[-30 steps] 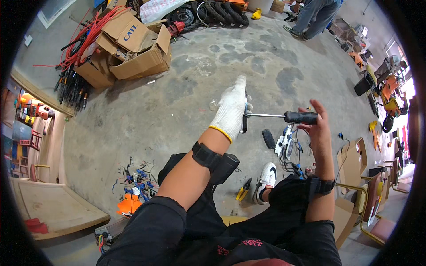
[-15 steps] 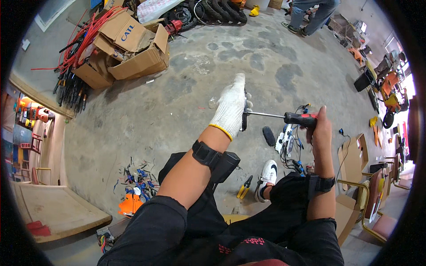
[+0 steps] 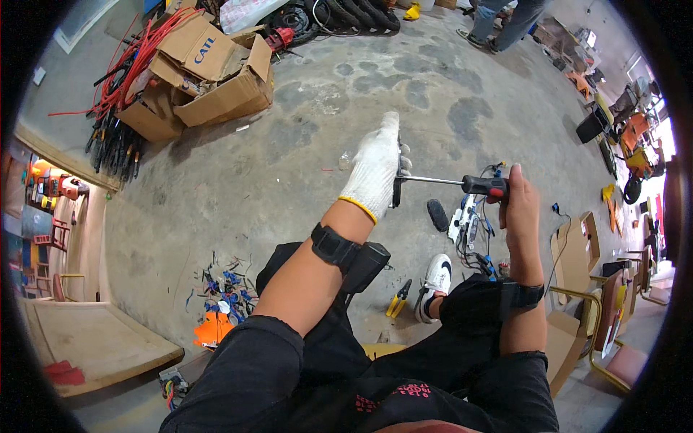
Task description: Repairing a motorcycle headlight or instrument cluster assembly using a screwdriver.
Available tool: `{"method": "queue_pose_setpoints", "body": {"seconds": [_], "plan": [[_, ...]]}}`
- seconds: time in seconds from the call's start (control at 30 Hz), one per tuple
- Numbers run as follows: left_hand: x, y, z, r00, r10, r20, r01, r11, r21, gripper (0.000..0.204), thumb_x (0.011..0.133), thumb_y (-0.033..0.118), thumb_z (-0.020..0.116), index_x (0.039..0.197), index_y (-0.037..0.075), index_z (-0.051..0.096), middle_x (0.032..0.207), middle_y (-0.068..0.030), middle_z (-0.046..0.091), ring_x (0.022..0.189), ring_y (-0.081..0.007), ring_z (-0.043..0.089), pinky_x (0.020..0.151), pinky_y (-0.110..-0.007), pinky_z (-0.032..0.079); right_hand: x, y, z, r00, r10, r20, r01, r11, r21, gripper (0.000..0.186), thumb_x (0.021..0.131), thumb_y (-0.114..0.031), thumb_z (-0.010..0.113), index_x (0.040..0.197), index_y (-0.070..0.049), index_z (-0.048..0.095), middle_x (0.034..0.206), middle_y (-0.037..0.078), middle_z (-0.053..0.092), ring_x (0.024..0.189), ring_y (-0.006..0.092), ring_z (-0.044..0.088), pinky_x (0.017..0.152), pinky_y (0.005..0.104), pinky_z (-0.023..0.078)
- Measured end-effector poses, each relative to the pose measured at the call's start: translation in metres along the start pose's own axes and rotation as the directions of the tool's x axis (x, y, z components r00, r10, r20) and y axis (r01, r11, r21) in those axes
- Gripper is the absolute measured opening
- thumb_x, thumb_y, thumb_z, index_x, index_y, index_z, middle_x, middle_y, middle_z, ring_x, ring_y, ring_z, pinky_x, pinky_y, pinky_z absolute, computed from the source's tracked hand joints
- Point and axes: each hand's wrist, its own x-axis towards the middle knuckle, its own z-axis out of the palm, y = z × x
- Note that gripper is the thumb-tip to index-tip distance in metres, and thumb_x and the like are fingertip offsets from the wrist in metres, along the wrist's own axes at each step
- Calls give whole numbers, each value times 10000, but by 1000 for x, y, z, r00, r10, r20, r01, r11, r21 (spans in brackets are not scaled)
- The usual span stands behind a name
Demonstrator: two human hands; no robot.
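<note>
My left hand (image 3: 375,162), in a white knit glove with a yellow cuff edge, is closed around a thin black part (image 3: 397,189) seen edge-on; most of it is hidden behind the glove. From the right, the metal shaft of a screwdriver (image 3: 437,180) meets that part. Its tip is hidden at the part's edge. My bare right hand (image 3: 521,206) is at the end of the black and red screwdriver handle (image 3: 482,185), thumb pointing up and fingers curled about the handle's end. The screwdriver lies nearly level.
Below the screwdriver lie a dark oval piece (image 3: 437,215) and a white-and-blue assembly with cables (image 3: 469,227). Yellow-handled pliers (image 3: 397,299) rest by my white shoe (image 3: 438,278). Wire scraps (image 3: 220,289) lie left, cardboard boxes (image 3: 224,101) far left. Someone (image 3: 505,22) stands far back.
The screwdriver handle has turned, its red patch now lower and facing me. My right hand has rolled and shifted slightly up. The left hand stays nearly in place on the black part.
</note>
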Motion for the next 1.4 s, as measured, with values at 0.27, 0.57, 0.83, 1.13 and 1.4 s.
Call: {"method": "queue_pose_setpoints", "body": {"seconds": [0.27,0.57,0.83,1.13,1.4], "plan": [[2,-3,-2,999,24,-32,-27,996,-89,402,958,477,535,838,93,539,674,-53,589,499,-126,542,436,-276,446,-11,-2,1,882,-467,68,404,822,401,383,978,-133,490,1335,-33,395,1355,156,489,954,181,608,774,327,524],[-2,-5,0,996,85,-40,-85,996,16,389,962,461,533,848,90,547,698,-50,591,501,-120,547,446,-269,462,-3,-9,-2,988,135,69,-121,976,-179,453,1012,-427,412,1214,-51,563,1000,113,673,518,104,535,437,228,391],[5,-9,-3,1000,25,-18,-26,993,-116,381,953,463,550,831,102,541,696,-56,591,495,-135,541,441,-275,459,-9,-3,-2,941,-311,131,222,865,451,440,888,-82,647,1285,-31,463,1131,114,628,625,90,559,528,234,470],[0,-7,-2,1000,20,-13,-22,995,-93,387,945,472,565,826,105,537,689,-57,590,495,-138,541,434,-281,460,2,6,-11,977,58,206,-22,984,-175,458,1013,-433,451,1100,-11,608,824,107,684,532,100,572,427,235,406],[-2,-6,2,999,27,-19,-30,988,-152,396,953,478,549,822,103,541,693,-54,595,492,-132,549,440,-279,466,-5,1,1,948,-310,65,247,851,464,389,999,-212,479,1338,-28,425,1180,171,617,828,185,662,590,281,495]]}}
